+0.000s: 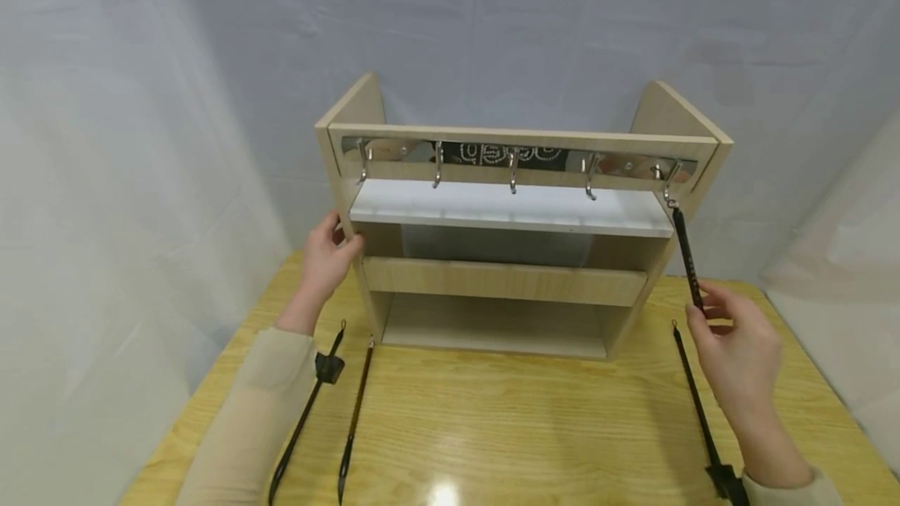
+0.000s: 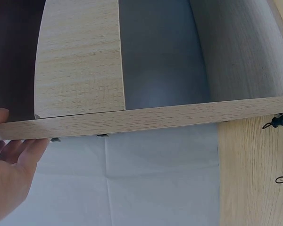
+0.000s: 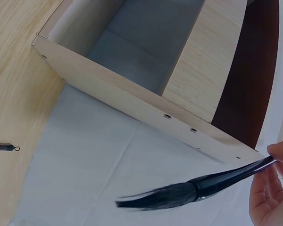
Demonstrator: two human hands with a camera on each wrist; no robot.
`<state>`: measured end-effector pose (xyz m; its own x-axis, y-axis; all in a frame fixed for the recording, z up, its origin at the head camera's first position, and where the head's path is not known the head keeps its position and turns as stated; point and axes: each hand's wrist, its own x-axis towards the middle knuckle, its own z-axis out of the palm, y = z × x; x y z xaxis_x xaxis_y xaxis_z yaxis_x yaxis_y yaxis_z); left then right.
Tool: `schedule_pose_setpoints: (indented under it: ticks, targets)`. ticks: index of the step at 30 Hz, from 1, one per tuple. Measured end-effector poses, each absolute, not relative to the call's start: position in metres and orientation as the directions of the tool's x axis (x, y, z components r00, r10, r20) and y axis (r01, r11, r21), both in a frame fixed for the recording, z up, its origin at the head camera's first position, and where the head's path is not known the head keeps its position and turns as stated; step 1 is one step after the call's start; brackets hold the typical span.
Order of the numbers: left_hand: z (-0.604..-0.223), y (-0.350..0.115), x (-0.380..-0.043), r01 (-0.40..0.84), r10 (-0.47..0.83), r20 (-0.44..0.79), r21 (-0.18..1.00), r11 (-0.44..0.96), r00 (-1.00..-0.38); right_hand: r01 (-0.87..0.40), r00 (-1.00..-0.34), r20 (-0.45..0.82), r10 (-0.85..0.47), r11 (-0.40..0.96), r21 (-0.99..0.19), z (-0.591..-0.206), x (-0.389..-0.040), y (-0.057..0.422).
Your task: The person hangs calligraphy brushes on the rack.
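A pale wooden shelf unit (image 1: 506, 281) stands on the table, with a metal strip of several hooks across its upper front. My left hand (image 1: 329, 260) grips the edge of its left side panel (image 2: 155, 121), thumb on the inner side and fingers outside. In my right hand (image 1: 738, 346) is a black calligraphy brush (image 1: 687, 256), pinched by the handle. Its hanging loop is up at the tip of the rightmost hook (image 1: 671, 178). Dark bristles (image 3: 155, 197) hang at the brush's other end in the right wrist view.
Two more brushes lie on the table (image 1: 492, 428) at the left: a black one (image 1: 302, 420) and a brown-handled one (image 1: 357, 408). Another black brush (image 1: 692, 389) lies at the right, below my right hand. White sheeting (image 1: 492, 30) hangs behind and at both sides.
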<state>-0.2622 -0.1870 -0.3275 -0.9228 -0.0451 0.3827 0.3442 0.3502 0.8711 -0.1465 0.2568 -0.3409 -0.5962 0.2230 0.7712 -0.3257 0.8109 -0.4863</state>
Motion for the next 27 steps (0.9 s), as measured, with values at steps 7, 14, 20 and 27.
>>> schedule_pose_setpoints:
  ticks: [7, 14, 20, 27]
  targets:
    - [-0.328, -0.187, -0.263, 0.343, -0.039, 0.380, 0.869, 0.356, -0.924, -0.328, -0.609, 0.761, 0.224, 0.803, -0.498, -0.344, -0.153, 0.256]
    - [-0.329, -0.186, -0.264, 0.344, -0.040, 0.380, 0.873, 0.347, -0.924, -0.320, -0.635, 0.736, 0.233, 0.789, -0.525, -0.352, -0.162, 0.256]
    - [-0.329, -0.187, -0.265, 0.348, -0.039, 0.385, 0.869, 0.352, -0.922, -0.331, -0.654, 0.715, 0.248, 0.756, -0.565, -0.357, -0.171, 0.252]
    - [-0.330, -0.190, -0.266, 0.351, -0.037, 0.385, 0.872, 0.341, -0.922, -0.325, -0.674, 0.692, 0.258, 0.738, -0.592, -0.364, -0.183, 0.242]
